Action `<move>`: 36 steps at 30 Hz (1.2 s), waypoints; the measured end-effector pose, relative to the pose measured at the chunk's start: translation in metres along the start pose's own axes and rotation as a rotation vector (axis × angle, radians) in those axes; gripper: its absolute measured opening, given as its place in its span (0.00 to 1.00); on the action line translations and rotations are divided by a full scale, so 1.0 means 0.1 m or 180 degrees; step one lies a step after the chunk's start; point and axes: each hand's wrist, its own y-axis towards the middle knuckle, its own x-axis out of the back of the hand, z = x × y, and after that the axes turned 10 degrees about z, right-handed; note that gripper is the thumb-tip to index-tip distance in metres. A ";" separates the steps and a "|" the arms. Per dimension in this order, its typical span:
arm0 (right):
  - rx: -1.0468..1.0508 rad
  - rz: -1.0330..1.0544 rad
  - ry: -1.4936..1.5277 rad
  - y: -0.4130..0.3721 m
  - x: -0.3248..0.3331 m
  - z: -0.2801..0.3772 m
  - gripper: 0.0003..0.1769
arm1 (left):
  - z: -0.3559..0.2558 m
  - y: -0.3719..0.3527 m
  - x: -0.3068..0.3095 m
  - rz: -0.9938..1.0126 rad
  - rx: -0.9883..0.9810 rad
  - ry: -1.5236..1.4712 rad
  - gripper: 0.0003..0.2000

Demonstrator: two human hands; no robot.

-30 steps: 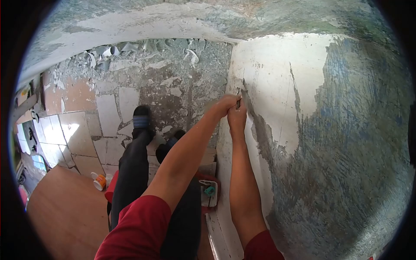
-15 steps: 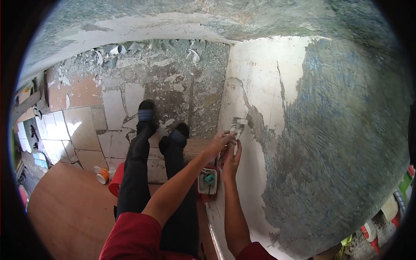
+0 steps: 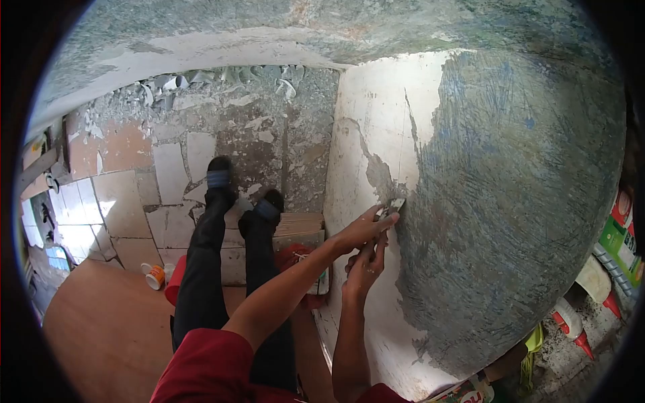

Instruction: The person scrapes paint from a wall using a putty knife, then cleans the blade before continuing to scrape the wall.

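Together, left hand (image 3: pixel 361 233) and right hand (image 3: pixel 365 270), grip closed, press a scraper (image 3: pixel 393 206) to the wall (image 3: pixel 430 121).

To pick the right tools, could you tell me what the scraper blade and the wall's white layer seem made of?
Scraper blade: probably metal, thin, grey, with a glint. White layer: likely paint or plaster, matt, chipped away along ragged edges.
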 end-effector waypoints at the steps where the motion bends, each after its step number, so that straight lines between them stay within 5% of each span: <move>1: 0.0103 0.0001 0.0007 0.06 0.03 -0.08 0.28 | -0.05 -0.03 -0.03 -0.0048 -0.0037 0.0286 0.33; 4: 0.0362 -0.0019 0.0201 0.22 0.03 -0.30 0.28 | 0.00 -0.01 -0.06 -0.0781 -0.0703 0.1497 0.32; 11: 0.0053 0.0118 0.0146 0.33 -0.19 -0.07 0.28 | -0.12 0.16 0.14 -0.0719 -0.1040 0.1475 0.25; 18: 0.0967 -0.0035 -0.0201 0.43 -0.31 -0.33 0.30 | -0.09 0.18 0.29 -0.0390 -0.1152 0.1575 0.22; 22: 0.0444 0.0211 0.0341 0.45 -0.31 -0.21 0.31 | -0.18 0.23 0.34 -0.0393 -0.1115 0.1599 0.22; 26: 0.0898 0.0050 0.0065 0.53 -0.35 -0.41 0.31 | -0.17 0.16 0.34 -0.0359 -0.1094 0.1607 0.23; 36: 0.0371 0.0100 0.0163 0.49 -0.31 -0.10 0.29 | -0.22 0.23 0.28 -0.0528 -0.1104 0.1344 0.23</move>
